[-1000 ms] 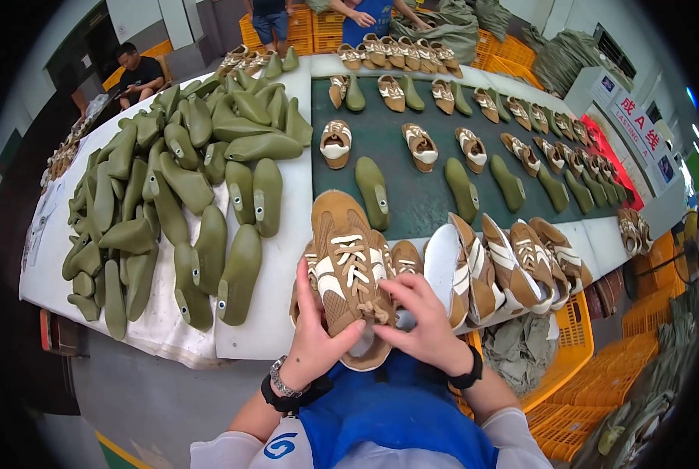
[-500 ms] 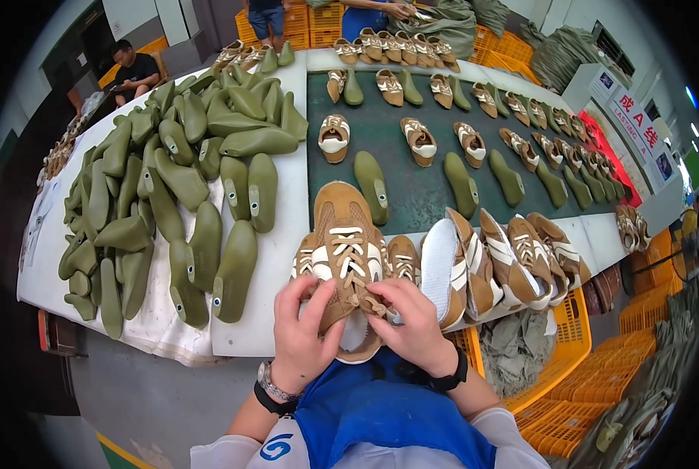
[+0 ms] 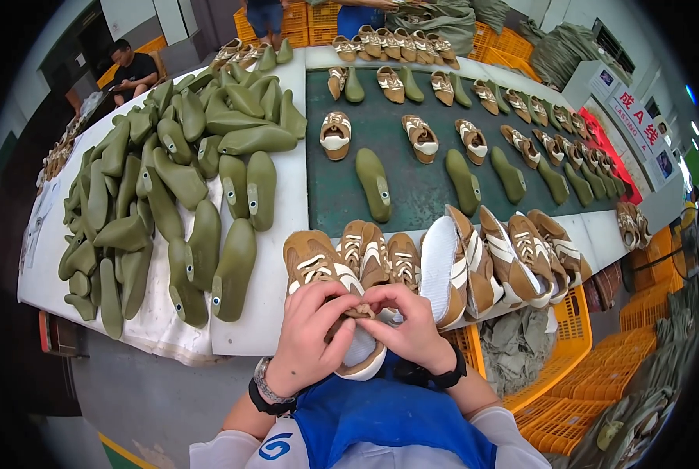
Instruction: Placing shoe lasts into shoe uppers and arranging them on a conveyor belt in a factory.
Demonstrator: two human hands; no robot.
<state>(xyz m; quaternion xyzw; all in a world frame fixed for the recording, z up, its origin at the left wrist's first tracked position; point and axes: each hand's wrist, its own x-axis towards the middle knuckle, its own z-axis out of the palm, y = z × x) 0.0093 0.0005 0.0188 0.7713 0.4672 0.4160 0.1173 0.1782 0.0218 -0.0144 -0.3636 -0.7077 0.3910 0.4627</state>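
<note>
At table edge, left hand (image 3: 306, 332) and right hand (image 3: 408, 324) now pinch tan shoe (image 3: 322, 270) laces closer together, shoe pulled nearer chest.

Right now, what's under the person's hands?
Both hands, left hand and right hand, pinch a tan and white shoe upper. Its toe end pokes out in front of the fingers and a white edge shows below. The middle part is covered, so I can't see it.

The single head camera is looking steeply down from above the person's chest, facing forward over the tabletop (image 3: 287, 234). It is sitting close to the left hand (image 3: 306, 332) and right hand (image 3: 412, 328), while the tabletop's far end is bending toward the rim.
</note>
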